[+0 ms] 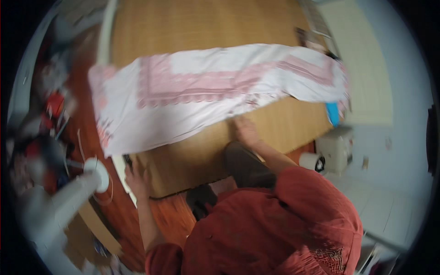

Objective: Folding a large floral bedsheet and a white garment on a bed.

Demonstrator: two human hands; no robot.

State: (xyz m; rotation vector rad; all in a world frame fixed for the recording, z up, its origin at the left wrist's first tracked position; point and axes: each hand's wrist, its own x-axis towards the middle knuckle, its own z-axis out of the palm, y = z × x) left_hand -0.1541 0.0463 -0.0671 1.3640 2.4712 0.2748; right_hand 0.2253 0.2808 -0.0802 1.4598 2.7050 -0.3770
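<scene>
A white cloth (183,89) with pink patterned bands and a scalloped trim lies bunched crosswise over a wide tan mat-like surface (206,23). My right hand (246,132) rests on that surface just below the cloth's near edge, fingers stretched out and holding nothing. Down at the near left corner is my left hand (138,179), its fingers apart and slightly blurred, by the pale side rail (126,176). The cloth's left end hangs past this side, above that hand. One of my knees (250,167) in dark trousers is on the tan surface's near part.
A white fan-like stand (96,176) is close on the left, over a reddish wood floor (172,215). Cardboard (98,224) lies beside it. To the right stand a beige box-shaped cabinet (336,149) and a white roll-shaped object (310,161). A blue item (332,113) sits at the cloth's right end.
</scene>
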